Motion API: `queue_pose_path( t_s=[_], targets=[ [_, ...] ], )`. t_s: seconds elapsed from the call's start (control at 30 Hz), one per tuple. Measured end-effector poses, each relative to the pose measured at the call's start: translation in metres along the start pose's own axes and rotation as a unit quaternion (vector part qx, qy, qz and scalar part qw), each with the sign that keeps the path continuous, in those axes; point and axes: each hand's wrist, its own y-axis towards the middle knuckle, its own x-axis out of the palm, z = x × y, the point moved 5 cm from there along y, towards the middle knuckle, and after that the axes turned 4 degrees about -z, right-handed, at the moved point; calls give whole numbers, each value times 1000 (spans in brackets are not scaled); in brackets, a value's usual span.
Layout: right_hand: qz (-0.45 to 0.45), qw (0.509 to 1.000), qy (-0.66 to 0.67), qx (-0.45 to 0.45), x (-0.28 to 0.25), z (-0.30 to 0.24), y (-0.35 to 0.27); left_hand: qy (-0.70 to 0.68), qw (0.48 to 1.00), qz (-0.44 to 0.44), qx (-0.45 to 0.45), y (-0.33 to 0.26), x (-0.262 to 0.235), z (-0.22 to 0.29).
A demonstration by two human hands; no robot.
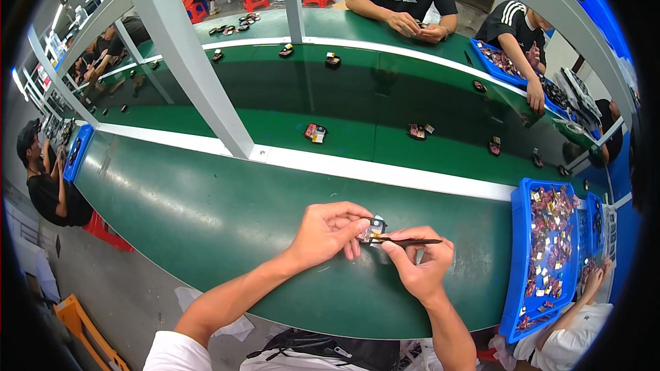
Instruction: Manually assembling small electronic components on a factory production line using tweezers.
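Between right fingers — slim black tweezers

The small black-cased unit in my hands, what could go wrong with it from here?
The slim black tool in the right hand meets the small black-cased unit, so a slip might scratch or dislodge something inside.
The tool's working end is also close to the left hand, which it could jab.
The unit is gripped only near its edge, so it might slip onto the green table.
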Motion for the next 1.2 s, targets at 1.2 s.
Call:
queue_pose_path(
  t_s=[1.2],
  targets=[
    [-14, 989, -80, -124, -32, 1, -5, -1, 1000, 27, -4, 17, 40, -9]
  ],
)
